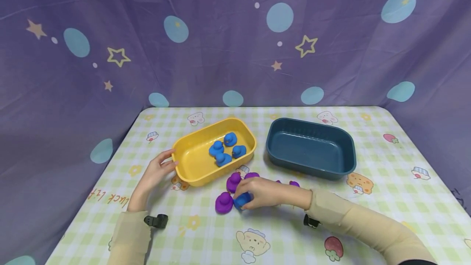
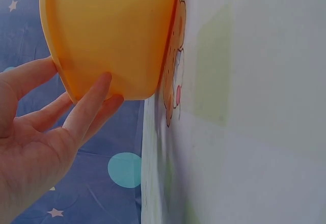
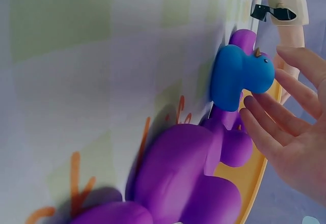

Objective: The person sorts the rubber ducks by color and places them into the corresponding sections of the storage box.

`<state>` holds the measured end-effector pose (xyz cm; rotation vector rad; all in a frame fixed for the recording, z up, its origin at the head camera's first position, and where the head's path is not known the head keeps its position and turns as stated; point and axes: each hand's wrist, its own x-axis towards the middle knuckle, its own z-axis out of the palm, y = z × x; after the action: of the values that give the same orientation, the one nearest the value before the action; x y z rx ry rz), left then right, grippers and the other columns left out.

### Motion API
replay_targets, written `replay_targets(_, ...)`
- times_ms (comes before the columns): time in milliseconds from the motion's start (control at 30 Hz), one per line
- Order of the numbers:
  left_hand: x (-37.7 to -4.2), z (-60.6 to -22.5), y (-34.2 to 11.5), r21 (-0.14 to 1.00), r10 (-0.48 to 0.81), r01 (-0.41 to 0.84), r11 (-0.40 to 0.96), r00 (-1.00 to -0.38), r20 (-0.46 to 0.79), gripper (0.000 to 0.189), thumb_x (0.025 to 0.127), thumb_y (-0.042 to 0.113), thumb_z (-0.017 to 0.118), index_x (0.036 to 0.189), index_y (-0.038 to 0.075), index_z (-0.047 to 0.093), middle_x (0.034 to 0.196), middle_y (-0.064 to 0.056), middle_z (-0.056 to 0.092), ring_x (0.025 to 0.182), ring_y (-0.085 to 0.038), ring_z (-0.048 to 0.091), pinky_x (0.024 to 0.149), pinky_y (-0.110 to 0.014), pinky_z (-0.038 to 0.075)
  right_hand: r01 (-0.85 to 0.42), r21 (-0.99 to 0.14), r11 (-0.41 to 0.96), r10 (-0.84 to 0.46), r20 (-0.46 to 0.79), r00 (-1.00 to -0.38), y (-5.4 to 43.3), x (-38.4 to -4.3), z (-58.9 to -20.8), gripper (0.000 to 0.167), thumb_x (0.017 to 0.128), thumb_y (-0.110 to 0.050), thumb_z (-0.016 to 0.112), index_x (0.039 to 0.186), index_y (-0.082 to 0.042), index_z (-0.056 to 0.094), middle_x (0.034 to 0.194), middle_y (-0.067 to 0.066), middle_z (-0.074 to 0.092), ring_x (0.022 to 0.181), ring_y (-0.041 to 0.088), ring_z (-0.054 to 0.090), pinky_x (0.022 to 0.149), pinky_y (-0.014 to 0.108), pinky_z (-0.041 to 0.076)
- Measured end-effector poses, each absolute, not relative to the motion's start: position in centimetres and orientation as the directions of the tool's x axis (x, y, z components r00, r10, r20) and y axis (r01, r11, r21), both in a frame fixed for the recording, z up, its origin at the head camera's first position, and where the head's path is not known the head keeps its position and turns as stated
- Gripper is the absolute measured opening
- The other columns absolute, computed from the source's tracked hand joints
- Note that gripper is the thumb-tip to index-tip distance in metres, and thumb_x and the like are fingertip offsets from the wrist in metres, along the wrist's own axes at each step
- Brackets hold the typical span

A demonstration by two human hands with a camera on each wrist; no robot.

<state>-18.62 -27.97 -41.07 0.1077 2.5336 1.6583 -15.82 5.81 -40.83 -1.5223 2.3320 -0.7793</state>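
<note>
In the head view, my left hand [image 1: 159, 171] is at the left end of a yellow bin [image 1: 193, 179]. Extended fingers [image 2: 86, 107] touch the bin's rim and outer wall in the left wrist view. Several blue rubber ducks [image 1: 223, 158] are in the bin. My right hand [image 1: 263, 193] reaches over another blue rubber duck [image 3: 227, 79] on the table. Around that duck's head the fingers are spread, the thumb apart from it; whether a fingertip touches it I cannot tell. Several purple rubber ducks [image 1: 224, 203] lie about it, some partly hidden by the right hand.
To the right of the yellow bin stands a dark teal bin [image 1: 309, 150] with nothing visible inside. A green-and-white checked cloth [image 1: 206, 240] covers the table. Behind it hangs a purple curtain [image 1: 228, 68] with stars and ovals.
</note>
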Motion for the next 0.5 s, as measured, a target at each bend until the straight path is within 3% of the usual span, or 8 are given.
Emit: replay_targets(500, -18.62, -41.0, -27.91, 0.915, 0.112, -0.01, 0.402, -0.992, -0.06, 0.056, 0.087, 0.016, 0.056, 0.134, -0.003, 0.03, 0.134, -0.026, 0.032, 0.114, -0.038, 0.043, 0.079, -0.015, 0.045, -0.798, -0.502, 0.335, -0.906, 0.06, -0.418, 5.77, -15.57, -41.12, 0.028, 0.074, -0.013, 0.07, 0.102, -0.011, 0.065, 0.099, -0.003, 0.061, 0.097, 0.008, 0.052, 0.086, 0.016, 0.04)
